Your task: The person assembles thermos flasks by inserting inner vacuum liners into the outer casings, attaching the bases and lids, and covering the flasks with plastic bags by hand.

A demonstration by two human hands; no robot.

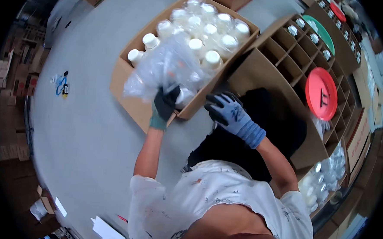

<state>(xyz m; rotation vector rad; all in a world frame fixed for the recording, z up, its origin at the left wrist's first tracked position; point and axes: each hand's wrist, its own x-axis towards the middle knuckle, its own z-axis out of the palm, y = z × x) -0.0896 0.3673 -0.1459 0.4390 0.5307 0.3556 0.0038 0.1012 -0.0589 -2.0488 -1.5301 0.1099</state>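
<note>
My left hand (165, 104), in a dark glove with a green cuff, is closed on the lower end of a clear plastic bag (166, 66). The bag spreads over part of an open cardboard box (131, 103) and is slightly blurred. White-capped bottles (195, 45) stand in this box, several of them covered in clear plastic. Just right of the box's near corner is my right hand (226, 110), in a blue-grey glove with black fingertips. Its fingers are bent and somewhat apart, and nothing shows in them.
At right stands a divided carton (285, 74) holding silver-topped bottles, a red round lid (321, 94) and a green one (319, 33). Plastic-wrapped bottles (318, 184) lie lower right. A blue strap (62, 86) and white papers (107, 232) lie on the grey floor (83, 127).
</note>
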